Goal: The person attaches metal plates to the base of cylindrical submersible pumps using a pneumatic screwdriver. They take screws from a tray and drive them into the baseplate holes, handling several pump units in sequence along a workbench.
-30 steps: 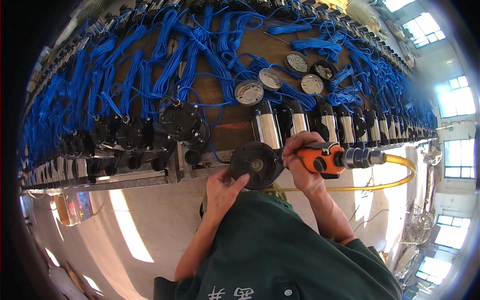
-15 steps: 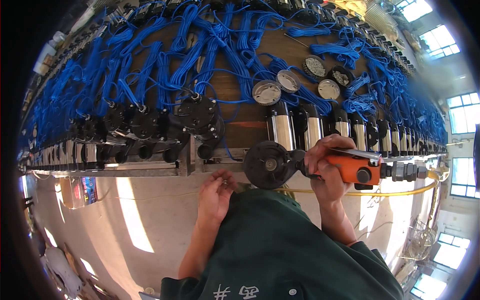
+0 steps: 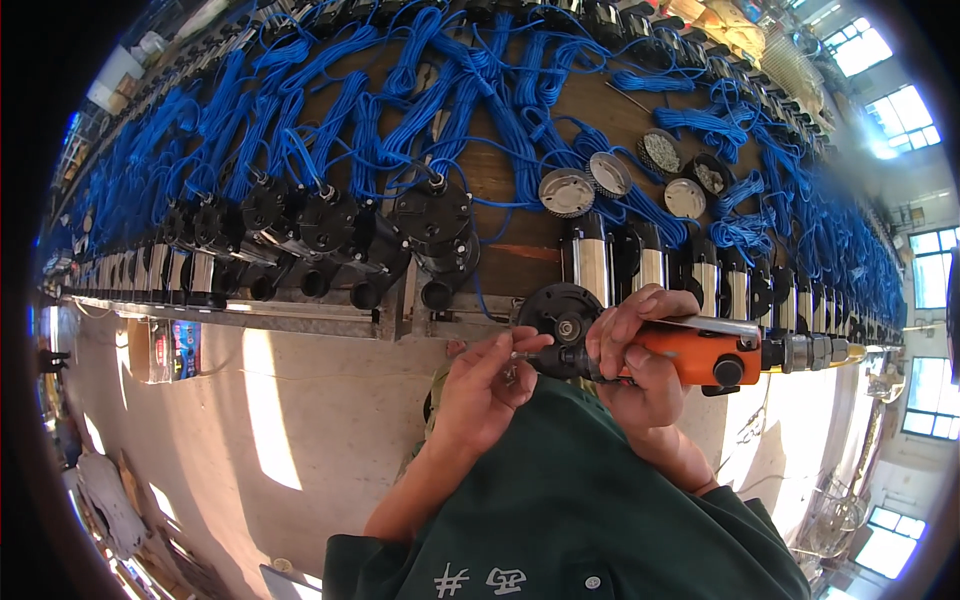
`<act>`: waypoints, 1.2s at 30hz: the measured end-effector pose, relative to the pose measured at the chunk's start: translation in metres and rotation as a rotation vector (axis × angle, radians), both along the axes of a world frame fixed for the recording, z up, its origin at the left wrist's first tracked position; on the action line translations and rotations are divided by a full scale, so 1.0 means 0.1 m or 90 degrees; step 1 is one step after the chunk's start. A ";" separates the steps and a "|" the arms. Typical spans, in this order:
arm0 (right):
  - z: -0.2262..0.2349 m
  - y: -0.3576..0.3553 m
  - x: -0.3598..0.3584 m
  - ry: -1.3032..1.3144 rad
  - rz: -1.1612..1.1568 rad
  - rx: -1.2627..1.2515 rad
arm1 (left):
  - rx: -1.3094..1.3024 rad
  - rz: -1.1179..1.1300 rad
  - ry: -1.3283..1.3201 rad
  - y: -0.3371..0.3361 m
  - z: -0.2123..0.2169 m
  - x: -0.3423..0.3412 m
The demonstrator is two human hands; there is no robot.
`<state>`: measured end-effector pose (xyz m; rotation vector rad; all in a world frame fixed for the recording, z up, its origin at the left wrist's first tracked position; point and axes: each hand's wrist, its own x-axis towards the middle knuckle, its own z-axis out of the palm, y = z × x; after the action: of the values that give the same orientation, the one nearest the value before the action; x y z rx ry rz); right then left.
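My right hand [image 3: 645, 365] is wrapped round an orange air screwdriver [image 3: 695, 355] with a silver lever along its top. The driver's nose points left, toward my left hand [image 3: 490, 390]. The fingertips of that hand pinch together at the end of the bit, and small silvery screws [image 3: 512, 374] show between the curled fingers. How many it holds is hard to tell. Just behind the driver's nose, a black round pump part [image 3: 562, 315] faces up, with a metal shaft end in its middle. The driver partly covers it.
Black-and-silver pumps [image 3: 587, 262] line the near edge of the bench [image 3: 515, 255], with blue cable bundles [image 3: 470, 120] behind them. Strainer cups [image 3: 566, 192] stand beyond the pump part, some with small parts in them. A yellow hose [image 3: 856, 352] joins the driver's right end.
My left hand has moved right to the driver's nose, and its fingertips now meet the bit. The driver has come closer to level, nose to the left. The whole view has shifted slightly.
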<state>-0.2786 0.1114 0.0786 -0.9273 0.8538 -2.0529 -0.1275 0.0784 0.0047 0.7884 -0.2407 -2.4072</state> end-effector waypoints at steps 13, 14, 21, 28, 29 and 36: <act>-0.07 -0.02 0.03 0.080 -0.005 -0.023 | -0.004 0.034 0.052 0.06 -0.05 0.01; -0.07 -0.01 0.03 0.081 -0.008 -0.024 | -0.007 0.034 0.054 0.06 -0.05 0.02; -0.09 -0.01 0.05 0.043 -0.012 -0.023 | -0.200 0.001 -0.104 0.03 -0.15 0.00; -0.28 -0.07 -0.05 0.164 0.027 0.083 | -0.592 -0.004 -0.305 -0.06 -0.42 -0.07; -0.31 -0.08 -0.06 0.188 0.043 0.087 | -0.609 -0.004 -0.327 -0.04 -0.44 -0.08; -0.24 -0.20 0.06 0.288 0.069 0.122 | -0.521 0.064 -0.367 -0.06 -0.54 -0.09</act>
<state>-0.2729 0.0916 0.0549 -1.3218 1.1834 -1.6561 -0.1368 0.0725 -0.0498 1.0104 -1.2720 -1.6778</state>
